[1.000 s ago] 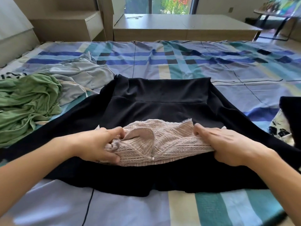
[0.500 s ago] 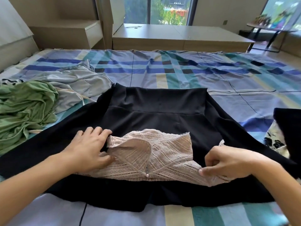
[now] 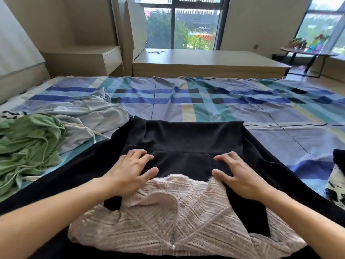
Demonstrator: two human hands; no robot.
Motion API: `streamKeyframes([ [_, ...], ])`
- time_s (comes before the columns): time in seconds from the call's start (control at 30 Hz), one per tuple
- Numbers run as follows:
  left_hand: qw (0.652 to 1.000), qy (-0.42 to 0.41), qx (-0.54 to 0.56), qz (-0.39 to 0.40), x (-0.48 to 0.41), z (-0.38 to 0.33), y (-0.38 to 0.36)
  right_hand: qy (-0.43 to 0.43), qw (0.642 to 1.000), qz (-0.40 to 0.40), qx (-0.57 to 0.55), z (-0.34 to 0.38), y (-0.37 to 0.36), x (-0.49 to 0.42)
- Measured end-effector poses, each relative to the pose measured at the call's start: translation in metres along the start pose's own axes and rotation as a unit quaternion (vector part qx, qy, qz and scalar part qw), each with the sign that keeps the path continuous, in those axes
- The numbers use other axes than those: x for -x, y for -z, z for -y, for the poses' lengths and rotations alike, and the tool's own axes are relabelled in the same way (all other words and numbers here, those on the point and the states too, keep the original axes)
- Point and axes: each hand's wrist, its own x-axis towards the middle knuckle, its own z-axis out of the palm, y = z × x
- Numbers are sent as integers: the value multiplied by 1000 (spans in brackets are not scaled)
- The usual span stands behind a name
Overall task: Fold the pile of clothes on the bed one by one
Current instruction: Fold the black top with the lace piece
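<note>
**Both Hands Flat on Black Cloth, Lace Beneath the Wrists**

A wide black garment [image 3: 186,139] lies spread on the blue-and-teal plaid bedsheet [image 3: 205,101]. Its long axis runs left to right across the person's view, and its folded band is on the far side. On its near half sits a pale pink lace top [image 3: 177,217], directly under the wrists.

The left hand [image 3: 130,172] and the right hand [image 3: 240,176] lie palm-down at about the same reach, one at each upper corner of the lace, so neither is nearer. Each hand's fingers are spread wide and nearly straight, pressing the black cloth just beyond the lace edge, while the heels of the palms rest on the lace. They grip nothing.

The next move likely turns on the black cloth lying ahead of the fingertips and out to both sides (whether lace and black cloth are one piece cannot be told). A crumpled green garment [image 3: 28,146] and a pale grey-blue garment [image 3: 84,116] wait well to the left.
</note>
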Motion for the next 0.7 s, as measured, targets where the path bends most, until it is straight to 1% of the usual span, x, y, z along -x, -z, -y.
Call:
streamKeyframes([
  [0.07, 997, 61, 7, -51, -44, 17, 1, -12, 1000, 10, 7, -7, -6, -30],
  [0.17, 977, 173, 38, -120, -106, 52, 4, -42, 997, 31, 54, -25, -6, -71],
  [0.23, 960, 231, 69, -144, -138, 72, 9, -54, 993, 36, 102, -38, -1, -92],
  [0.33, 940, 286, 88, -166, -175, 92, 19, -64, 985, 31, 155, -56, 12, -120],
  [0.4, 929, 298, 141, -166, -194, 98, 26, -80, 982, 15, 171, -68, 21, -138],
  [0.47, 925, 291, 191, -151, -209, 101, 32, -96, 981, -18, 169, -81, 29, -158],
  [0.53, 923, 278, 222, -146, -219, 104, 34, -110, 978, -67, 165, -88, 38, -177],
  [0.6, 920, 262, 240, -163, -224, 110, 37, -126, 974, -98, 161, -97, 46, -193],
  [0.7, 916, 231, 270, -186, -220, 129, 48, -156, 972, -78, 155, -115, 52, -208],
])
